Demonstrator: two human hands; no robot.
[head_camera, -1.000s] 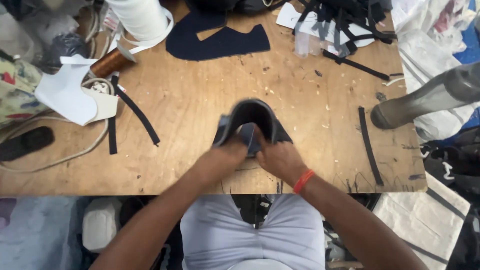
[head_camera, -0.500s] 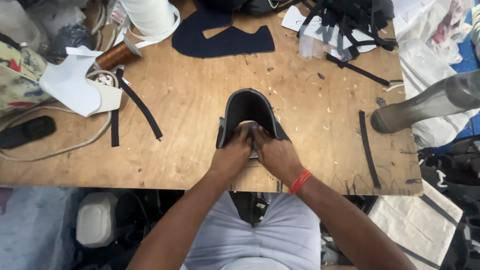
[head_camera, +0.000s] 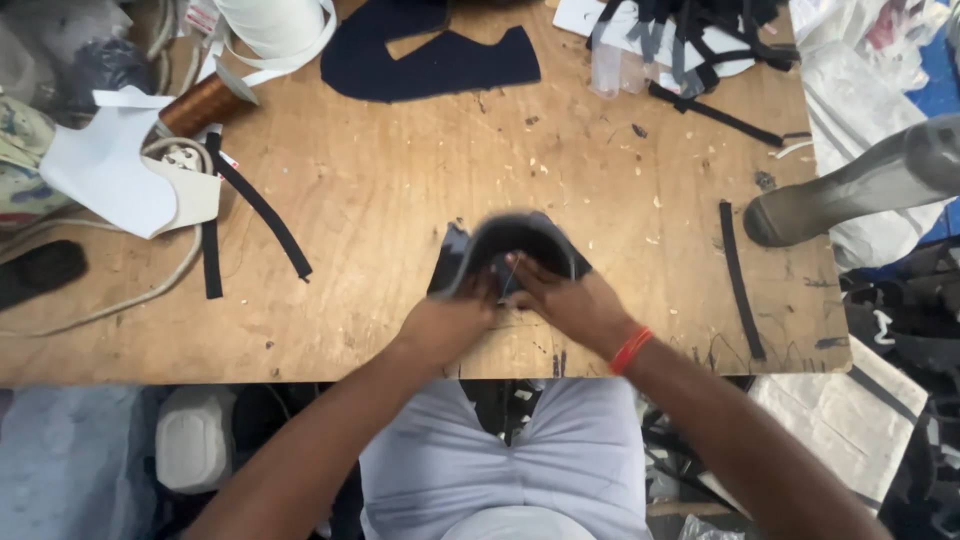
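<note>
Both hands meet at the near edge of a dark curved fabric piece (head_camera: 520, 245), which lies on the wooden table (head_camera: 400, 200) just beyond the fingers and arches away from the person like a hood or shoe upper. The left hand (head_camera: 447, 322) has its fingers curled onto the piece's near left rim, and the right hand (head_camera: 570, 305), with a red band (head_camera: 630, 350) on its wrist, pinches the near middle of it; the picture is blurred here, so how tightly each hand grips is hard to tell, but both appear closed on the fabric. Right of the hands a black strip (head_camera: 740, 280) lies lengthwise on the table, and beyond it a grey boot (head_camera: 850, 190) juts in from the right. Left of the hands two more black strips (head_camera: 260, 215) cross near a white paper pattern (head_camera: 125, 185), with a copper-coloured spool (head_camera: 200, 103) and a pale cord (head_camera: 150, 290) close by. Far beyond the hands a flat dark blue cut piece (head_camera: 430, 60) rests on the table, a large white roll of tape (head_camera: 275, 25) stands to its left, and a heap of black straps (head_camera: 690, 35) lies to its right.
</note>
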